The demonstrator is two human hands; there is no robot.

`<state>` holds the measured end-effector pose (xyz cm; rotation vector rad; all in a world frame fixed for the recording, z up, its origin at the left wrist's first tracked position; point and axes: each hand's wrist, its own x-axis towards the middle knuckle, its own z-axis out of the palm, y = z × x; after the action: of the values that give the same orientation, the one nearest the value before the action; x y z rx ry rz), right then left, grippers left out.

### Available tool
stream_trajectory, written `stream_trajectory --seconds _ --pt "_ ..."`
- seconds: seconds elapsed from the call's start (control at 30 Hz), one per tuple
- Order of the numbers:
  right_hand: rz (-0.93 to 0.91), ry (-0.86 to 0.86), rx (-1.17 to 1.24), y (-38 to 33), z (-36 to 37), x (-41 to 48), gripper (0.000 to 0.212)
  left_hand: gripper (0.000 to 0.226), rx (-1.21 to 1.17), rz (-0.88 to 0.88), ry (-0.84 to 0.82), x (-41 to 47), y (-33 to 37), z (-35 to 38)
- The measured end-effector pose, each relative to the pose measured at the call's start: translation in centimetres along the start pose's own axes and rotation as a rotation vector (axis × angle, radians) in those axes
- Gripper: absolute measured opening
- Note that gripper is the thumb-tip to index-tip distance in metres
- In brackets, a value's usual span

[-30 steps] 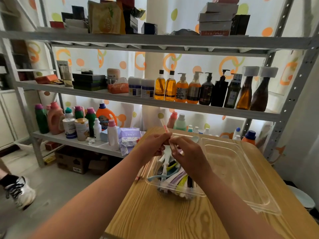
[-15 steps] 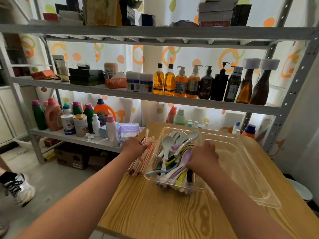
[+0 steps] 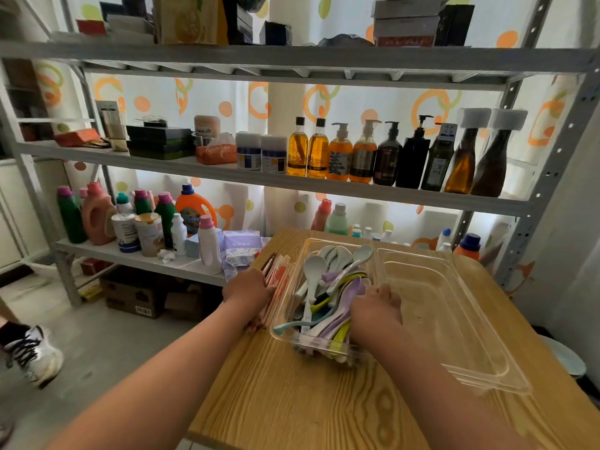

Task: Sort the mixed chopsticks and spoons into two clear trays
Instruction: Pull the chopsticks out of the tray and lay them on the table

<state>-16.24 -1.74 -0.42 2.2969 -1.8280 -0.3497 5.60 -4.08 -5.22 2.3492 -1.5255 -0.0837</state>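
Directly behind the spoon tray point(image 3: 275, 331) stands a grey shelving rack point(image 3: 292, 58), where one orange pump bottle point(image 3: 339, 157) reads "美" and other labels are illegible. The wooden table point(image 3: 292, 401) lies beneath that tray, and an empty clear tray point(image 3: 438, 303) sits just right of it. To its left are wrapped chopsticks point(image 3: 281, 274) under the left hand point(image 3: 248, 289), grip unclear. The right hand point(image 3: 376, 303) is among the spoons point(image 3: 314, 266), fingers hidden.

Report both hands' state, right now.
Left hand: on the wrapped chopsticks beside the spoon tray; grip cannot be told.
Right hand: down among the spoons in that tray; fingers hidden, cannot be told.
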Motion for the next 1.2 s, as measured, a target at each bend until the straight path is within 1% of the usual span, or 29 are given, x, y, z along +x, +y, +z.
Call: stream_trajectory --seconds 0.1,0.2,0.33,0.4,0.47,0.63,0.73,0.8,0.9,1.0,1.1,1.2 --pt "-0.014 -0.012 -0.025 -0.2 0.1 0.3 0.069 0.045 0.015 -0.019 0.064 -0.1 0.5 -0.2" --pt "-0.026 -0.008 -0.026 -0.1 0.1 0.4 0.067 0.047 -0.061 -0.003 0.111 -0.2 1.7 -0.8" --pt "-0.023 -0.014 -0.038 -0.2 0.2 0.3 0.070 0.048 -0.158 0.044 0.025 -0.5 4.1 -1.3" --pt "-0.016 -0.017 -0.043 -0.3 0.1 0.2 0.072 0.050 -0.125 0.075 -0.023 -0.7 5.0 -0.9" --pt "-0.002 -0.025 -0.045 -0.3 0.0 0.1 0.072 0.046 -0.067 0.087 -0.042 -0.8 5.5 -0.5" --pt "0.009 -0.056 -0.048 -0.2 -0.2 0.1 0.070 0.032 0.040 0.084 -0.015 -1.4 6.0 -0.2" --pt "0.017 -0.107 -0.025 -0.1 -0.1 0.4 0.074 0.028 0.082 0.126 -0.006 -1.5 6.0 -0.2" --pt "0.027 -0.134 0.003 0.0 -0.1 0.6 0.081 0.028 0.101 0.166 -0.017 -1.5 5.8 -0.1" --pt "0.033 -0.157 0.036 0.1 -0.2 0.8 0.086 0.028 0.063 0.164 -0.022 -1.5 5.6 -0.1" --pt "0.061 -0.153 0.051 -0.2 -0.1 0.9 0.081 0.027 -0.019 0.132 -0.016 -1.6 5.8 -0.3" --pt "0.108 -0.111 0.110 -0.3 0.2 1.3 0.078 0.026 -0.051 0.117 -0.027 -1.8 5.9 -0.6" --pt "0.150 -0.018 0.183 -0.4 0.5 1.6 0.065 0.026 -0.068 0.115 -0.030 -1.9 5.8 -0.6"
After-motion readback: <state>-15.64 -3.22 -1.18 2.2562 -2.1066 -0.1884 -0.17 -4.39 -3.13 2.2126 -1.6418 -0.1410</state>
